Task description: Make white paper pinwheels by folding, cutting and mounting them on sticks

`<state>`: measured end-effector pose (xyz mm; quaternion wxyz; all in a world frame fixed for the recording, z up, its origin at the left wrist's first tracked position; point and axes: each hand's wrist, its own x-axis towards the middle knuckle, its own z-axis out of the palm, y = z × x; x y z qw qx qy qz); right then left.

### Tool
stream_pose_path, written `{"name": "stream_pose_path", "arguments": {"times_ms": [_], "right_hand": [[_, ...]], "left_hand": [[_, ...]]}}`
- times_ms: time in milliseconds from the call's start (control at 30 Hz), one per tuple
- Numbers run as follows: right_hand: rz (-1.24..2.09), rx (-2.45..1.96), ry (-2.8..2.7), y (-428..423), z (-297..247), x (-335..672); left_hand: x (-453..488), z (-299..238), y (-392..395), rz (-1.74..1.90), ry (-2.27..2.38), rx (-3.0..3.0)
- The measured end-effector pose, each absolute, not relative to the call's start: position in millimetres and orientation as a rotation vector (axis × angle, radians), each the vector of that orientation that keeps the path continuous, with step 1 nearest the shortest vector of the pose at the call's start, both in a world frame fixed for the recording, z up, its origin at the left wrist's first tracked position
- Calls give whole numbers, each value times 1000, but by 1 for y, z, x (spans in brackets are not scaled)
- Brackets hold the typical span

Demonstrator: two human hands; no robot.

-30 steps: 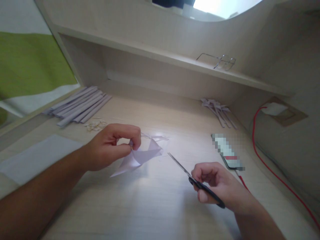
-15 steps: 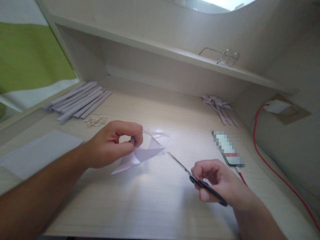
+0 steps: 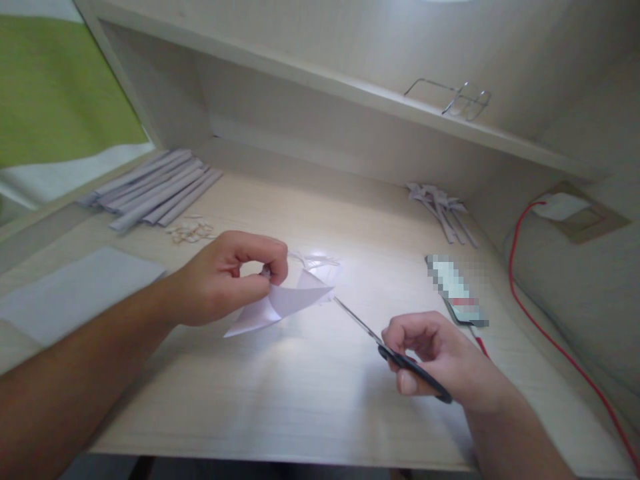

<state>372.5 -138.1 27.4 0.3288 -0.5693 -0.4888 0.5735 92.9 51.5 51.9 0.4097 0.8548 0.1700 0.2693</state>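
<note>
Between the closed fingers of my left hand (image 3: 233, 273) is a folded white paper (image 3: 285, 303), its pointed flaps spreading to the right and down. My right hand (image 3: 430, 363) is wrapped round the black handles of a pair of scissors (image 3: 367, 330). The blades point up and left and look closed, with their tips close to the paper's right corner; whether they touch, I cannot tell. Thin white paper strips (image 3: 323, 261) show just behind the held paper, partly hidden by it.
Several rolled paper tubes (image 3: 155, 190) lie at the back left, beside a small heap of rubber bands (image 3: 193, 230). A flat white sheet (image 3: 85, 290) is under my left forearm. Several thin paper pieces (image 3: 440, 207), a phone (image 3: 457, 290) and a red cable (image 3: 515, 267) are on the right.
The whole view has tilted slightly downward. The scissor tips are a little closer to the paper's corner, and both hands keep their grip.
</note>
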Motion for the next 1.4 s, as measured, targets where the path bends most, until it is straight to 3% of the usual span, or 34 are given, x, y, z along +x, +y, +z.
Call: {"name": "stream_pose_path", "arguments": {"times_ms": [1400], "right_hand": [[1535,-1530,-1247,-138,29,372]], "left_hand": [[93,60,47,621,400,2290]]}}
